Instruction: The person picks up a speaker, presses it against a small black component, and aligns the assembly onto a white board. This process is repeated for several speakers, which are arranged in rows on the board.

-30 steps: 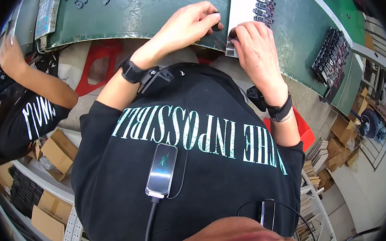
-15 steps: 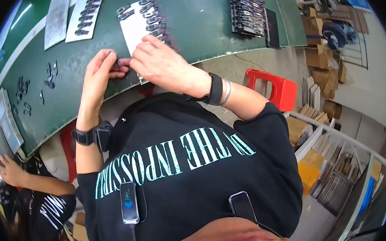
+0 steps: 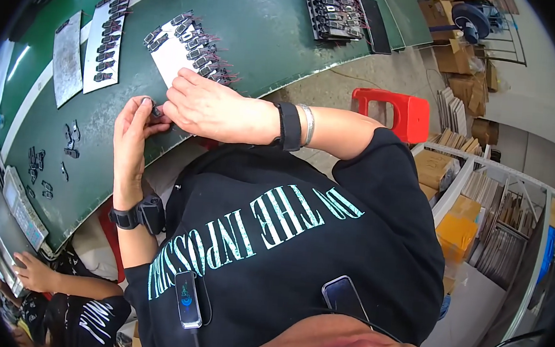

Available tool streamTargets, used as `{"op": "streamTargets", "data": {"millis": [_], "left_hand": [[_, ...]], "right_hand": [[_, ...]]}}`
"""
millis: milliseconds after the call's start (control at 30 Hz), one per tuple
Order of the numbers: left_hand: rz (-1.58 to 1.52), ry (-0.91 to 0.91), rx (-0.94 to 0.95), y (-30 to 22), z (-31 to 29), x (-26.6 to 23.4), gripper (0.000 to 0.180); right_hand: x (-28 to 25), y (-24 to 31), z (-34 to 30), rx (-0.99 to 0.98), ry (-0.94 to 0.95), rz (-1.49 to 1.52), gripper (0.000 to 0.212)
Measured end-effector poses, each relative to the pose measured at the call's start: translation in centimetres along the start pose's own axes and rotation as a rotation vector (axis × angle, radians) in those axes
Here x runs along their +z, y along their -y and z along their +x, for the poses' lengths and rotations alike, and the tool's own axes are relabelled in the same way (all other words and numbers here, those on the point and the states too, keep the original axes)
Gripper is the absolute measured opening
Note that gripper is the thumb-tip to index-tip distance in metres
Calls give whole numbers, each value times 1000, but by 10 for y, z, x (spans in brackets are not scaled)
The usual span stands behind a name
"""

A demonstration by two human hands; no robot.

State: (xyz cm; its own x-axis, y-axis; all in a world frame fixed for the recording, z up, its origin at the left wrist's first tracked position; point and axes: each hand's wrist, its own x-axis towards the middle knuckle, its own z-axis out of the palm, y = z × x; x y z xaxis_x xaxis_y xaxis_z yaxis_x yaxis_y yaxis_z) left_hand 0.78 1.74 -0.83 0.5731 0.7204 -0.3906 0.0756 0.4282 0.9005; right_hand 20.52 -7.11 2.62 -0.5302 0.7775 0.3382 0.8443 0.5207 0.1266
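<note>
Left hand (image 3: 132, 126) pinching small black part (image 3: 156, 110) at green table (image 3: 254, 51)'s near edge; right hand (image 3: 198, 107) fingers at it, grip hidden. White board (image 3: 168, 60) just beyond, well apart from upper-right black units (image 3: 334, 11). T-shirt (image 3: 376, 246): large mint lettering (image 3: 240, 232).

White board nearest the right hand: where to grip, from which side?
Probably the white board's left edge, pinched midway from the left: it looks bare below two dark parts at the far corner, while a row of parts lines the right side and the right hand hides the near end.
</note>
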Motion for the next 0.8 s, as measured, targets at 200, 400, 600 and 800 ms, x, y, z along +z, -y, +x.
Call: {"op": "streamTargets", "data": {"millis": [200, 400, 600, 800], "left_hand": [[-35, 10, -8, 2, -1, -3, 21], [-97, 11, -45, -3, -2, -3, 18], [-119, 22, -53, -4, 1, -5, 17], [-116, -14, -24, -9, 1, -6, 17]], "right_hand": [[-2, -7, 3, -42, 44, 35, 12], [5, -10, 0, -58, 5, 44, 10], [5, -14, 1, -58, 6, 106, 8], [6, -30, 6, -88, 56, 280, 9]]}}
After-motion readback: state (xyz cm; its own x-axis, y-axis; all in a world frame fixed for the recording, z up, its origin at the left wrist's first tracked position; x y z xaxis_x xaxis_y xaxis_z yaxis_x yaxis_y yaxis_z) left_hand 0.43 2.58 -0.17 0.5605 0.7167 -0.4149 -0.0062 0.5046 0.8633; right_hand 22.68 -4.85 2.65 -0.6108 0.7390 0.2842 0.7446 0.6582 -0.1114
